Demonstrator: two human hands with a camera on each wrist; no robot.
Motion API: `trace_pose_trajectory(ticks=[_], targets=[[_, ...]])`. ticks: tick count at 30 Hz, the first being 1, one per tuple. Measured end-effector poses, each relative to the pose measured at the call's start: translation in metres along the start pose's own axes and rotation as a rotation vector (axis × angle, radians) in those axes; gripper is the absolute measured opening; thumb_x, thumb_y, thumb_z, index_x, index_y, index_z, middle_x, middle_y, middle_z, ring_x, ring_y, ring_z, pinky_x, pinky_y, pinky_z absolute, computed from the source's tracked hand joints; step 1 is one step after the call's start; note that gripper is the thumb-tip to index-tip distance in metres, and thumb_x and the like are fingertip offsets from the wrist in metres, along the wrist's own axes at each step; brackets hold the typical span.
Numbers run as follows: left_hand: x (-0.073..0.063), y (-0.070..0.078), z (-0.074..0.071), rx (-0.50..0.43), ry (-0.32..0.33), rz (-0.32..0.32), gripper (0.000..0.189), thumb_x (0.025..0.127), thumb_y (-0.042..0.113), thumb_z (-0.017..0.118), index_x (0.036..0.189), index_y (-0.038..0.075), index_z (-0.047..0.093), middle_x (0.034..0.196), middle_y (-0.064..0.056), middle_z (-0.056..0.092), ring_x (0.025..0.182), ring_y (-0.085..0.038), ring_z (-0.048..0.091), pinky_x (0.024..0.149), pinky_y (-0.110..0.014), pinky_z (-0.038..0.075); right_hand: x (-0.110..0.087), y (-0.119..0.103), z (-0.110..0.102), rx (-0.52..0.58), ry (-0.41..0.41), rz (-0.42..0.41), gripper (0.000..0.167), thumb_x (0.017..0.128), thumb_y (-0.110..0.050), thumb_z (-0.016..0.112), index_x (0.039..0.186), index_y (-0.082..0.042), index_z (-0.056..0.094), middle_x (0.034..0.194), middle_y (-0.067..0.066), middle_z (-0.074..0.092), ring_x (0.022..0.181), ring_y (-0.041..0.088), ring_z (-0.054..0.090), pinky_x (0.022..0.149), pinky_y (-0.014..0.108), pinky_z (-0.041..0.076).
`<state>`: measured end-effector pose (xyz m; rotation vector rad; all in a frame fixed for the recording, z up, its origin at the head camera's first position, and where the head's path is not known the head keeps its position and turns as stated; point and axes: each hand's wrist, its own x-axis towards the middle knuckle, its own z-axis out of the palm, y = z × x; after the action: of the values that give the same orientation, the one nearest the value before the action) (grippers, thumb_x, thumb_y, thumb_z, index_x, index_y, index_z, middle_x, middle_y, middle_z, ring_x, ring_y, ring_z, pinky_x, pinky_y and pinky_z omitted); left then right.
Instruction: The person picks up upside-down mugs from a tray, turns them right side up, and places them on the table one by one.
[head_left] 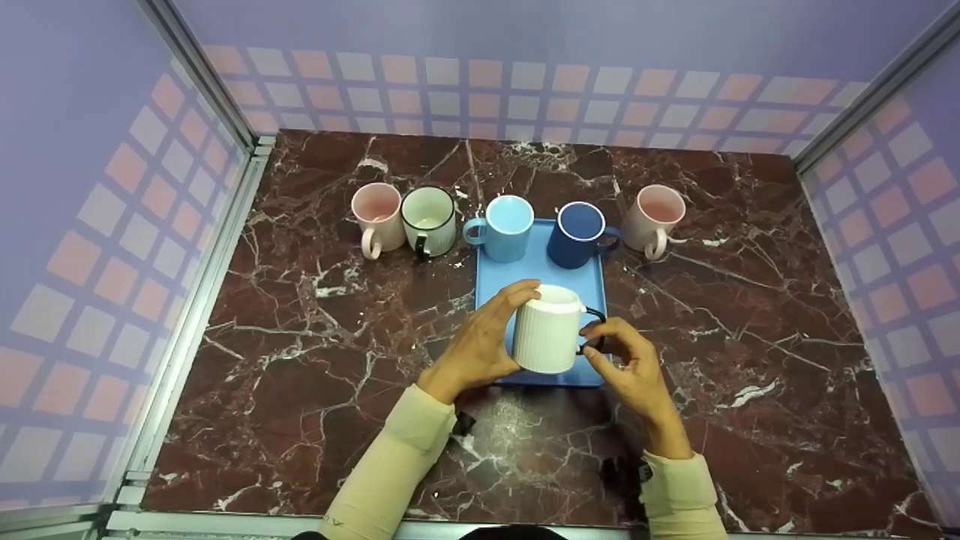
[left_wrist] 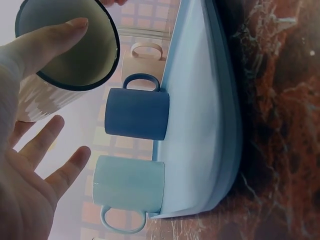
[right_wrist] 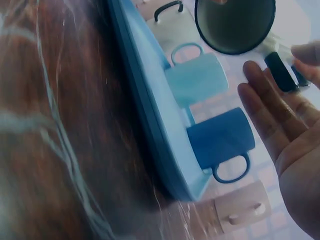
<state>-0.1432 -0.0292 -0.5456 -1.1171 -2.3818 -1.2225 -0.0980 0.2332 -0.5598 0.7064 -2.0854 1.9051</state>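
Both hands hold a ribbed white mug [head_left: 547, 341] with a black handle above the front part of a blue tray [head_left: 498, 282]. My left hand [head_left: 480, 341] grips its side, fingers by the upper edge and thumb low. In the left wrist view, that thumb crosses the dark-rimmed mouth [left_wrist: 95, 62], which faces the camera. My right hand [head_left: 630, 364] pinches the black handle [right_wrist: 281, 72] between thumb and fingers. On the tray's far part stand a light blue mug [head_left: 508, 238] and a navy mug [head_left: 571, 247], both upright.
Left of the tray, a pink mug [head_left: 381, 225] and a pale green mug [head_left: 435, 229] with a black rim stand side by side. Another pink mug [head_left: 646, 225] is right of the navy one. Tiled-pattern panels [head_left: 525, 75] enclose the marbled table [head_left: 750, 300].
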Motion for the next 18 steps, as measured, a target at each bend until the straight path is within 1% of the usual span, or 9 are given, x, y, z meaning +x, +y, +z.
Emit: trace_pose_trajectory(ticks=[2, 4, 6, 9, 12, 15, 18], targets=[[-0.0001, 0.0000, -0.0006, -0.018, -0.011, -0.015, 0.100, 0.064, 0.015, 0.098, 0.145, 0.013, 0.040, 0.157, -0.007, 0.047, 0.144, -0.024, 0.049, 0.122, -0.035, 0.039, 0.0005, -0.0008, -0.0027, -0.116, -0.018, -0.031, 0.027, 0.083, 0.017, 0.072, 0.105, 0.003, 0.071, 0.104, 0.021, 0.068, 0.089, 0.023, 0.069, 0.081, 0.025, 0.060], [-0.0003, -0.0003, -0.0010, -0.040, -0.019, -0.031, 0.100, 0.063, 0.014, 0.098, 0.145, 0.014, 0.040, 0.157, -0.006, 0.047, 0.144, -0.023, 0.049, 0.122, -0.035, 0.039, 0.0011, -0.0014, -0.0049, -0.222, -0.039, -0.060, 0.028, 0.081, 0.013, 0.077, 0.104, -0.002, 0.074, 0.107, 0.017, 0.070, 0.090, 0.023, 0.069, 0.083, 0.022, 0.059], [-0.0006, -0.0004, -0.0014, -0.056, -0.025, -0.043, 0.101, 0.063, 0.014, 0.098, 0.146, 0.014, 0.040, 0.157, -0.006, 0.046, 0.144, -0.023, 0.048, 0.122, -0.035, 0.038, 0.0017, -0.0023, -0.0065, -0.323, -0.057, -0.073, 0.028, 0.080, 0.008, 0.081, 0.103, -0.007, 0.076, 0.110, 0.013, 0.071, 0.092, 0.023, 0.069, 0.086, 0.019, 0.057], [-0.0006, -0.0007, -0.0020, -0.080, -0.032, -0.060, 0.103, 0.064, 0.016, 0.098, 0.149, 0.014, 0.039, 0.157, -0.006, 0.046, 0.144, -0.022, 0.048, 0.122, -0.035, 0.038, 0.0019, -0.0034, -0.0067, -0.443, -0.054, -0.074, 0.026, 0.078, 0.001, 0.087, 0.098, -0.011, 0.077, 0.113, 0.012, 0.072, 0.096, 0.024, 0.070, 0.092, 0.015, 0.052], [-0.0004, -0.0011, -0.0028, -0.112, -0.042, -0.087, 0.105, 0.065, 0.021, 0.098, 0.152, 0.013, 0.039, 0.157, -0.006, 0.045, 0.144, -0.021, 0.048, 0.122, -0.036, 0.039, 0.0013, -0.0040, -0.0066, -0.496, -0.046, -0.069, 0.024, 0.077, -0.002, 0.090, 0.096, -0.012, 0.079, 0.113, 0.011, 0.072, 0.099, 0.027, 0.070, 0.097, 0.013, 0.048], [-0.0001, -0.0013, -0.0040, -0.149, -0.053, -0.119, 0.107, 0.066, 0.025, 0.098, 0.153, 0.012, 0.039, 0.156, -0.005, 0.045, 0.143, -0.020, 0.047, 0.121, -0.038, 0.040, 0.0003, -0.0033, -0.0072, -0.490, -0.046, -0.081, 0.024, 0.076, -0.001, 0.090, 0.096, -0.013, 0.081, 0.113, 0.013, 0.071, 0.097, 0.028, 0.071, 0.097, 0.012, 0.048], [0.0002, -0.0016, -0.0047, -0.183, -0.069, -0.149, 0.108, 0.065, 0.030, 0.099, 0.154, 0.015, 0.038, 0.155, -0.004, 0.045, 0.141, -0.019, 0.047, 0.120, -0.038, 0.040, -0.0001, -0.0028, -0.0072, -0.475, -0.042, -0.102, 0.027, 0.074, 0.001, 0.090, 0.096, -0.013, 0.082, 0.114, 0.014, 0.071, 0.098, 0.029, 0.071, 0.097, 0.013, 0.049]])
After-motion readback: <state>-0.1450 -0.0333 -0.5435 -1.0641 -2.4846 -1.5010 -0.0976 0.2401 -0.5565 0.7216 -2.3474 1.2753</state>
